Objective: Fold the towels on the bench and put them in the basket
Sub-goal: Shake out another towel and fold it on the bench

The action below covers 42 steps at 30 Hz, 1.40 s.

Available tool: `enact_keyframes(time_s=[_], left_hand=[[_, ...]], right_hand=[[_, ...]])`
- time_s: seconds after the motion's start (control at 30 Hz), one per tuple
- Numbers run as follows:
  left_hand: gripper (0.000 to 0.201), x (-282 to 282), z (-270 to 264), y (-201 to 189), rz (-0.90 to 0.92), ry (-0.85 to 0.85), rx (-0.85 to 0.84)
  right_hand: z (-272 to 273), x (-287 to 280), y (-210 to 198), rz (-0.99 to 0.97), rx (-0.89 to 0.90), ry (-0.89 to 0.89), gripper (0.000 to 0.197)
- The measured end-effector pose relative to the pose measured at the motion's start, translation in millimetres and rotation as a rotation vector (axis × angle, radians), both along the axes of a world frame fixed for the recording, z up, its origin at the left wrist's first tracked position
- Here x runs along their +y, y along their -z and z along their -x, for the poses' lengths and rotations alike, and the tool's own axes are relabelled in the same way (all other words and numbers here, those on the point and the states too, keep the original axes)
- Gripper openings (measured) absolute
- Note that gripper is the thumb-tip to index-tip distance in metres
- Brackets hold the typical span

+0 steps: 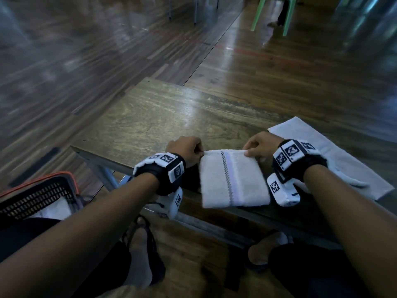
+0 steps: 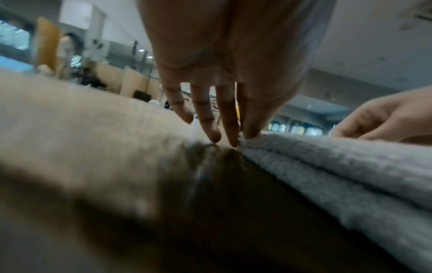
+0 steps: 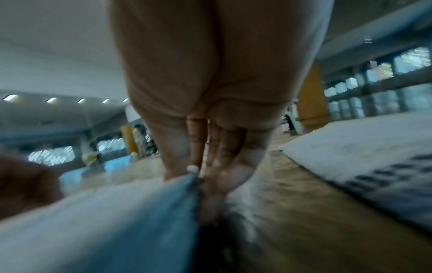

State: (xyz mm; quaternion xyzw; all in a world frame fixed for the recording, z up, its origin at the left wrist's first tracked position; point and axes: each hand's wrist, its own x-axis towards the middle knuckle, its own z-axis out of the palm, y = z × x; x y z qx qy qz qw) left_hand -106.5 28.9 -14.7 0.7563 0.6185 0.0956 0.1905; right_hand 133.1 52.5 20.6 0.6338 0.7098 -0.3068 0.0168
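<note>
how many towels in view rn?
3. A folded towel held at its far corners by both hands, a flat towel on the bench at right, one in the basket. More may be hidden there.

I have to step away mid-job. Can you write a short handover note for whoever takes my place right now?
Left hand and right hand: each pinches a far corner of the folded white terry towel with a stitched stripe, lying at the wooden bench's near edge.
Done: one white towel already lies in the black plastic basket with an orange rim, at your left.
Left: finish this fold, basket it, then fold the flat white towel at your right.
</note>
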Motion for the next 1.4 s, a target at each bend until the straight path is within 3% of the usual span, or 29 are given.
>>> enact_keyframes(time_s=[0.1, 0.23, 0.3, 0.4, 0.6, 0.9, 1.03, 1.2, 1.3, 1.4], left_hand=[[0.018, 8.3, -3.9, -13.9, -0.008, 0.149, 0.141], [0.024, 8.3, -9.5, -15.9, -0.035, 0.374, -0.006], [0.021, 8.3, -11.9, -9.7, -0.047, 0.366, 0.007], [0.017, 9.7, -15.3, -3.2, -0.077, 0.309, -0.005], [0.010, 15.1, -20.4, -3.0, -0.061, 0.274, 0.026], [0.012, 9.4, -22.4, 2.8, -0.150, 0.245, 0.043], [0.017, 7.7, -24.9, 6.3, -0.172, 0.195, 0.067], [0.020, -6.9, -26.7, 2.6, -0.256, 0.148, 0.091], [0.025, -23.8, -38.0, 0.7, -0.214, 0.218, 0.150], [0.043, -42.5, -48.3, 6.3, -0.096, 0.236, 0.170]], right_hand=[[-4.5, -19.1, -0.1, -0.089, 0.015, -0.042, 0.017], [-7.0, -33.2, 9.2, -0.241, -0.037, -0.048, 0.018], [-7.6, -34.3, 13.3, -0.249, -0.054, -0.051, 0.019], [-8.1, -31.9, 14.5, -0.304, -0.031, -0.096, 0.004], [-9.6, -26.2, 14.3, -0.332, 0.011, -0.175, 0.010], [-10.2, -25.0, 17.1, -0.347, 0.070, -0.087, 0.008], [-8.0, -23.7, 18.7, -0.363, -0.035, -0.106, 0.013], [5.0, -36.4, 15.7, -0.461, -0.325, -0.184, 0.025], [14.5, -51.1, 18.4, -0.545, -0.465, -0.227, 0.027], [24.4, -64.8, 28.5, -0.475, -0.491, -0.195, 0.031]])
